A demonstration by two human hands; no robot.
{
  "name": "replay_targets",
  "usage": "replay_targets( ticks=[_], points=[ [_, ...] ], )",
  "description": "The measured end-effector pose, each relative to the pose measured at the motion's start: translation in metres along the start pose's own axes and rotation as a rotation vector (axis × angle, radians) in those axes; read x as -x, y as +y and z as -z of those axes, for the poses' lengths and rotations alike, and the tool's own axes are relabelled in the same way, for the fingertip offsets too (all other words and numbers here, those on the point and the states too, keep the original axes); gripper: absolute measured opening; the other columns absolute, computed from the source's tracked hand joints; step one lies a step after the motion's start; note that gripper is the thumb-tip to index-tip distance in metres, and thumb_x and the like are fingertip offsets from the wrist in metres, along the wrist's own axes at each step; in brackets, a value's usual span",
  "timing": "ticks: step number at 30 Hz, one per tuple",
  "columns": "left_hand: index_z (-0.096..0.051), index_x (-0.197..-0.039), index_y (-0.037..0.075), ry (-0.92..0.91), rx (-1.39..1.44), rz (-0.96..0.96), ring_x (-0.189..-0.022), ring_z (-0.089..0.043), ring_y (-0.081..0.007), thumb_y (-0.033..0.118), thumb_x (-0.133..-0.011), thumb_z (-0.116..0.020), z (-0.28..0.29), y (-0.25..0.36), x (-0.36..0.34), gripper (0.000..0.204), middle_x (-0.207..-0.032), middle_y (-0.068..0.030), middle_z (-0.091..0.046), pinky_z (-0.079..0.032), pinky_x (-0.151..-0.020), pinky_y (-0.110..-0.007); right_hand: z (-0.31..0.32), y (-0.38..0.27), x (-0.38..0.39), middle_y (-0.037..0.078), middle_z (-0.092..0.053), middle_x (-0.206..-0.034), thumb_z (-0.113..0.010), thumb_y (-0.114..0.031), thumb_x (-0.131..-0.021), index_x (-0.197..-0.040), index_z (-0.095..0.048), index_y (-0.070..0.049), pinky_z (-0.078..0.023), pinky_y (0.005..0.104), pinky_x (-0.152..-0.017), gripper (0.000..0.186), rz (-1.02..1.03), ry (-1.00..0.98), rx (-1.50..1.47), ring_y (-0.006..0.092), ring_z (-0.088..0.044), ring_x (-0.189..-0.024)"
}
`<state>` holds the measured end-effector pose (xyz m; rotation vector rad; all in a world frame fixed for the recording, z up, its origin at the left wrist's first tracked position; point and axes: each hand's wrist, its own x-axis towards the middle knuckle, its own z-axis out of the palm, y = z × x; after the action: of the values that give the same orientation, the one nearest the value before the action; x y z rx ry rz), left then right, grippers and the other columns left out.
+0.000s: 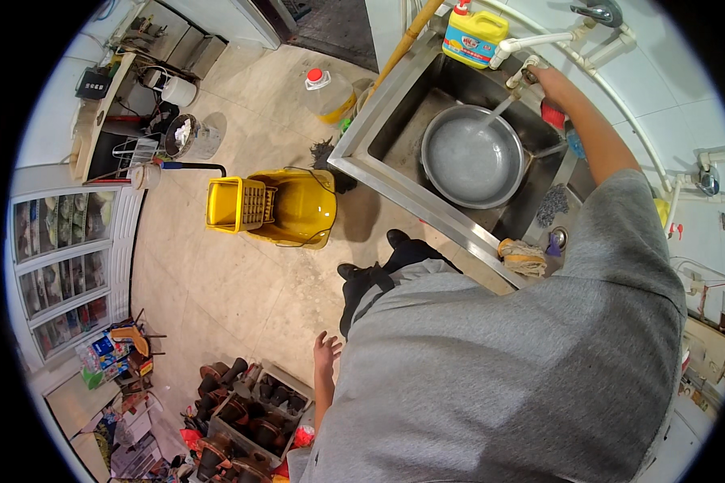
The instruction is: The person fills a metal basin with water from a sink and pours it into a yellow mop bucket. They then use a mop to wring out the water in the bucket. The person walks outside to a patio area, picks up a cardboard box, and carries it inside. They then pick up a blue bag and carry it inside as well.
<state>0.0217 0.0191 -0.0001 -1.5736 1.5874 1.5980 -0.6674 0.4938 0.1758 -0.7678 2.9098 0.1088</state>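
Taking the round metal basin [435, 173] as landmark; it is sitting inside the steel sink [427, 206] and showing no long axis; the right hand [549, 79] is resting at the tap [515, 80], just beyond the basin's far right rim; from those fingers the basin is lying to the left and nearer the body; a pale stream [495, 113], apparently water, is slanting from tap to basin.

Right fingers are bending over the tap; whether they are gripping or only touching, I cannot tell. Left hand [328, 352] is hanging well apart, left of the basin and toward the picture's lower edge; its fingers are spreading loosely, holding nothing; the right is clearly the nearer hand.

Hard to make out: the tap's handle, which the fingers are covering; the water level in the basin, its grey blending with the metal; a red item [553, 113] right of the basin, which the right forearm is partly hiding.
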Motion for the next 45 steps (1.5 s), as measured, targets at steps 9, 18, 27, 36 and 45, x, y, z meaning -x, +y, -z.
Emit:
replay_targets(
  ticks=[9, 18, 27, 36, 45],
  points=[
    [-0.034, -0.135, 0.010, -0.002, -0.023, -0.027, -0.090, -0.061, -0.0213, 0.014, -0.089, -0.046, -0.001, 0.002, 0.004, 0.047, -0.113, -0.0118, -0.059, -0.048, -0.063, -0.031, -0.031, 0.030, -0.009, 0.018, -0.063, -0.094, -0.044, -0.005, -0.083, -0.111, -0.055, -0.012, -0.047, 0.0425, -0.077, 0.030, 0.096, 0.123, -0.015, 0.0344, -0.060, -0.090],
    [-0.034, -0.134, 0.009, 0.011, -0.020, -0.032, -0.089, -0.061, -0.0202, 0.015, -0.088, -0.046, -0.006, 0.006, 0.007, 0.048, -0.113, -0.0115, -0.059, -0.048, -0.063, -0.030, -0.016, 0.009, -0.007, 0.019, -0.062, -0.095, -0.047, -0.009, -0.084, -0.109, -0.056, -0.011, -0.047, 0.0428, -0.078, 0.026, -0.008, 0.073, -0.003, 0.0349, -0.060, -0.091],
    [-0.034, -0.135, 0.010, 0.006, -0.017, -0.029, -0.087, -0.061, -0.0198, 0.016, -0.089, -0.044, -0.011, 0.008, 0.011, 0.047, -0.110, -0.0102, -0.059, -0.048, -0.066, -0.032, -0.021, 0.010, -0.030, 0.022, -0.062, -0.098, -0.054, -0.022, -0.086, -0.102, -0.057, -0.001, -0.046, 0.0454, -0.079, 0.027, -0.150, -0.096, -0.022, 0.0360, -0.059, -0.094],
    [-0.034, -0.135, 0.010, 0.001, 0.061, 0.004, -0.087, -0.061, -0.0195, 0.016, -0.089, -0.044, -0.005, -0.014, 0.007, 0.048, -0.112, -0.0105, -0.059, -0.048, -0.067, -0.032, -0.021, 0.000, -0.035, 0.019, -0.065, -0.094, -0.056, -0.022, -0.081, -0.090, -0.063, -0.001, -0.050, 0.0434, -0.077, 0.023, -0.186, -0.050, 0.069, 0.0329, -0.063, -0.089],
    [-0.035, -0.134, 0.010, 0.017, 0.074, -0.002, -0.086, -0.061, -0.0190, 0.015, -0.088, -0.046, -0.001, -0.022, 0.002, 0.048, -0.112, -0.0109, -0.059, -0.047, -0.064, -0.031, -0.018, -0.009, -0.031, 0.019, -0.065, -0.092, -0.056, -0.020, -0.081, -0.089, -0.064, -0.002, -0.050, 0.0430, -0.075, 0.021, -0.172, -0.045, 0.172, 0.0328, -0.063, -0.087]
  ],
)
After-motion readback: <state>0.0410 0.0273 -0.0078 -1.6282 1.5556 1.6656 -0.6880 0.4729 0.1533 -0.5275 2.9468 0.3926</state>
